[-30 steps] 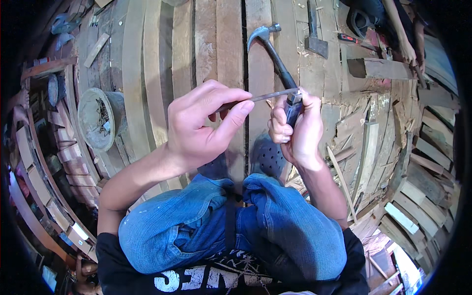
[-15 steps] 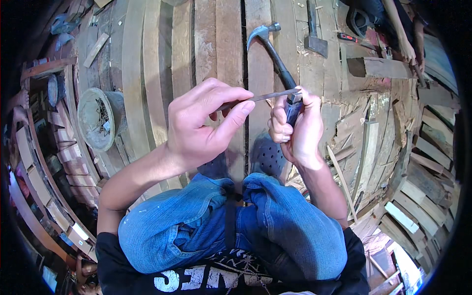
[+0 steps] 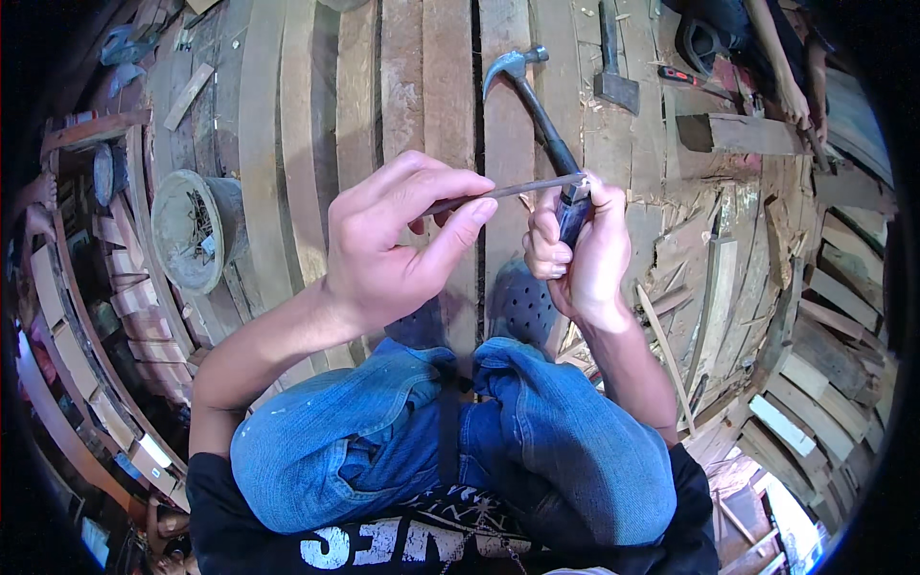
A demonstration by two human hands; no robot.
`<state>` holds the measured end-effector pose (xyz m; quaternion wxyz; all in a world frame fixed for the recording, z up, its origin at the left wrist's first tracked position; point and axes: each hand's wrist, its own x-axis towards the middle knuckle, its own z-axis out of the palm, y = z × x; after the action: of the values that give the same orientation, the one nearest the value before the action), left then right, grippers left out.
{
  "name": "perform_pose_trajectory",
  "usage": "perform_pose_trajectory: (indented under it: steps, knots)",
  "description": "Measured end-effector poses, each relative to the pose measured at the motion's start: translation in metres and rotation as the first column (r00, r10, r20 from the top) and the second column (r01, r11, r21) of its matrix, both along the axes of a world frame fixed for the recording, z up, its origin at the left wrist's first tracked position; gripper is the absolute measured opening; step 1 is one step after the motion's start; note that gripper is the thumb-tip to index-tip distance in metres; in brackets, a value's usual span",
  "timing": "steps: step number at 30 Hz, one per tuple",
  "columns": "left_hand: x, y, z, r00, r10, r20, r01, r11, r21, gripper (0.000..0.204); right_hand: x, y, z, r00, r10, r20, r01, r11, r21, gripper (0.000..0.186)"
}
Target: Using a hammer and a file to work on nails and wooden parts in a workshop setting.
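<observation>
In the middle, my left hand pinches a long, thin, rusty-brown rod between thumb and fingers. Its far end meets the thumb of my right hand. The fingers of that hand wrap round the dark grip of a claw hammer. The hammer's shaft slants up and to the left, with its metal head farthest from me. I cannot tell whether the head touches the boards. The rod crosses over the hammer near the top of its grip, and its near end is partly hidden by my left hand.
Wooden boards run away from me under both hands. A grey bucket with thin rusty pieces stands left. A wide-bladed tool and a red-and-black handled tool lie far right, near another person's arm. Scrap wood is heaped right.
</observation>
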<state>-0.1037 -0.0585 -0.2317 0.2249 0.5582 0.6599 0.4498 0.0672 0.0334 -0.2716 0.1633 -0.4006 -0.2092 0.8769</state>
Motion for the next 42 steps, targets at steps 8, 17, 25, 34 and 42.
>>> perform_pose_trajectory:
  steps: [8, 17, 25, 34, 42]
  knots:
    - [0.0002, -0.0004, -0.0012, 1.0, 0.002, 0.003, -0.002, 1.0, 0.005, 0.016, -0.0002, -0.0004, -0.0007, 0.998, -0.063, -0.016, 0.062, 0.996, -0.059, 0.041]
    - [0.0004, -0.0017, -0.0038, 0.999, -0.01, 0.052, 0.01, 1.0, -0.005, 0.016, -0.0011, -0.0001, -0.0002, 0.997, -0.08, -0.021, 0.078, 0.994, -0.078, 0.038]
    - [-0.0002, -0.0013, -0.0022, 0.998, -0.01, 0.062, 0.012, 0.999, -0.032, 0.016, -0.001, 0.001, -0.0012, 0.998, -0.033, -0.059, 0.031, 0.999, -0.045, 0.039]
    - [-0.0011, -0.0003, -0.0036, 0.999, -0.003, 0.046, 0.003, 1.0, 0.004, 0.014, -0.0036, -0.0011, 0.0023, 0.998, -0.062, -0.012, 0.062, 0.997, -0.04, 0.041]
    - [-0.001, 0.0005, -0.0032, 0.999, -0.007, 0.053, 0.006, 1.0, 0.015, 0.014, -0.0004, -0.0003, -0.0018, 0.997, -0.063, -0.036, 0.06, 0.996, -0.07, 0.039]
